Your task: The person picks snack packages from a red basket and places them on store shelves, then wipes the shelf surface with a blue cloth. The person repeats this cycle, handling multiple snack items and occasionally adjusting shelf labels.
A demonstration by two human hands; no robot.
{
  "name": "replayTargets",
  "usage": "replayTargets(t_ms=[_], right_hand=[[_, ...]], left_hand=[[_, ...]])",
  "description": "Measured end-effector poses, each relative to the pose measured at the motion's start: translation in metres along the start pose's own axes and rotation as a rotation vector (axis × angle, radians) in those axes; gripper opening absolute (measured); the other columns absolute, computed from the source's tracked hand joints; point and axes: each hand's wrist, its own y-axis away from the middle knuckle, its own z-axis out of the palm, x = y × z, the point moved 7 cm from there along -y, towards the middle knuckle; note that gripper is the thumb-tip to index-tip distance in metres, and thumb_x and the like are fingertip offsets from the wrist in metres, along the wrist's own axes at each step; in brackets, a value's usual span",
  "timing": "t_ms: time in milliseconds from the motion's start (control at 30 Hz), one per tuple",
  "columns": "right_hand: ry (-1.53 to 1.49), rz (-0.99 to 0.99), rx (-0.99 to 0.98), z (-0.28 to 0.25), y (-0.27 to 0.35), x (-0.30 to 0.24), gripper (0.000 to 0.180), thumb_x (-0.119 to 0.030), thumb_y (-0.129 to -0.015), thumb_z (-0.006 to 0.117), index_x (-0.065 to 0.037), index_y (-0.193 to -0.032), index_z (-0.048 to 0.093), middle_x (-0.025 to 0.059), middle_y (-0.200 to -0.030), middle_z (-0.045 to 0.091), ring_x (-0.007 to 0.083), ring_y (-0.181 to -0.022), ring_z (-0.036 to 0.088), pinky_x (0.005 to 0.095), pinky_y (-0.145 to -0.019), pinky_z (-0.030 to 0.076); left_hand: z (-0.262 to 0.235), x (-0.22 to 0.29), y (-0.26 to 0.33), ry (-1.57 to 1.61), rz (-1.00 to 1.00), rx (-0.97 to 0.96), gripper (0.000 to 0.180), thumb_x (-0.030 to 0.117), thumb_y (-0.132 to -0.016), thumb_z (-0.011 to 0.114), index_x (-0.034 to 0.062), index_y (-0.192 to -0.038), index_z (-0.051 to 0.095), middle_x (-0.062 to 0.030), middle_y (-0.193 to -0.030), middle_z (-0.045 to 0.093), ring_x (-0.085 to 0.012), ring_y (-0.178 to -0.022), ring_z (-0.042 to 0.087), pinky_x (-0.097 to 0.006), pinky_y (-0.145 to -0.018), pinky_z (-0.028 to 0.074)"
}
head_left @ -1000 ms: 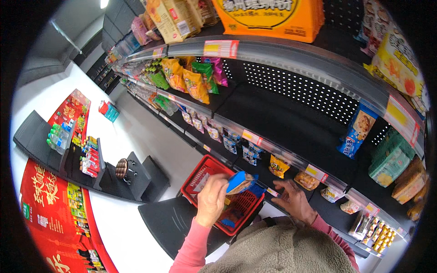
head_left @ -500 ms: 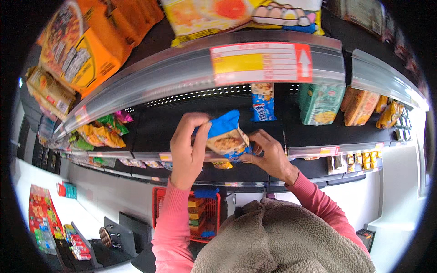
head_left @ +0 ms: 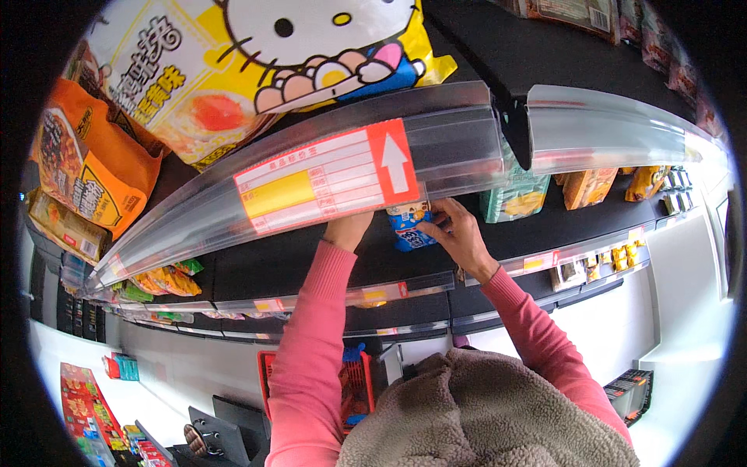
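Shop shelving, black, tiered. Near: red basket (head_left: 354, 385) below. Farther: blue snack packet (head_left: 408, 228) upright on middle shelf (head_left: 311, 268), right hand (head_left: 455, 233) pinching it; left hand (head_left: 348, 229) beside it, grip hidden behind price rail (head_left: 327, 180).

**Shelf layout, seen from below the rail**

A curved shelf rail (head_left: 436, 156) crosses the middle of the frame, a price label (head_left: 327, 179) fixed on its left half. Above it, upper left, a large snack bag (head_left: 257, 70) sits on the shelf. Just below the rail at centre, a small packet (head_left: 408, 229) lies between the left hand (head_left: 348, 229) and the right hand (head_left: 457, 233). Right of them stands another pouch (head_left: 513, 198). At lower centre, a basket (head_left: 354, 385) sits beneath the shelves.
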Motion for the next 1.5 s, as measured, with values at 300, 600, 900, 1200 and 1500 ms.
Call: replayTargets(t_ms=[300, 600, 900, 1200, 1500], right_hand=[[-0.020, 0.100, -0.021, 0.004, 0.004, 0.018, 0.050, -0.017, -0.086, 0.085, -0.002, -0.128, 0.061, 0.0157, -0.114, 0.064, 0.0263, -0.094, 0.070, 0.0354, -0.079, 0.061], [0.177, 0.013, -0.007, 0.012, 0.010, 0.022, 0.089, -0.019, -0.079, 0.089, -0.002, -0.153, 0.043, 0.0197, -0.121, 0.063, 0.0343, -0.108, 0.063, 0.0430, -0.095, 0.055], [0.263, -0.026, 0.010, 0.018, 0.010, 0.015, 0.079, -0.016, -0.083, 0.086, 0.003, -0.149, 0.047, 0.0192, -0.114, 0.064, 0.0281, -0.099, 0.067, 0.0371, -0.077, 0.061], [0.153, 0.069, 0.013, 0.021, 0.010, 0.023, 0.083, -0.015, -0.083, 0.085, -0.007, -0.155, 0.044, 0.0160, -0.125, 0.066, 0.0316, -0.100, 0.065, 0.0420, -0.091, 0.056], [0.188, 0.071, 0.025, 0.017, 0.019, 0.018, 0.083, -0.014, -0.083, 0.085, -0.007, -0.156, 0.044, 0.0163, -0.132, 0.066, 0.0278, -0.102, 0.067, 0.0398, -0.089, 0.057]], left_hand=[[0.005, -0.005, 0.046, 0.292, -0.279, -0.019, 0.051, 0.019, -0.097, 0.073, 0.0015, -0.142, 0.055, -0.0197, -0.137, 0.062, -0.0288, -0.118, 0.065, -0.040, -0.089, 0.057], [0.060, 0.022, 0.095, 0.504, -0.477, -0.173, 0.072, 0.009, -0.096, 0.067, 0.0020, -0.158, 0.030, -0.0280, -0.152, 0.046, -0.0387, -0.129, 0.059, -0.041, -0.097, 0.057], [0.069, 0.024, 0.091, 0.580, -0.529, -0.173, 0.060, 0.008, -0.097, 0.062, -0.0007, -0.150, 0.035, -0.0316, -0.142, 0.053, -0.0497, -0.130, 0.055, -0.052, -0.106, 0.050], [0.077, 0.021, 0.092, 0.559, -0.516, -0.205, 0.068, 0.006, -0.096, 0.062, -0.0003, -0.156, 0.029, -0.0293, -0.146, 0.051, -0.0432, -0.130, 0.057, -0.046, -0.105, 0.051], [0.044, 0.027, 0.098, 0.551, -0.491, -0.126, 0.083, 0.003, -0.092, 0.062, 0.0023, -0.164, 0.019, -0.0263, -0.156, 0.042, -0.0428, -0.141, 0.048, -0.044, -0.114, 0.046]])
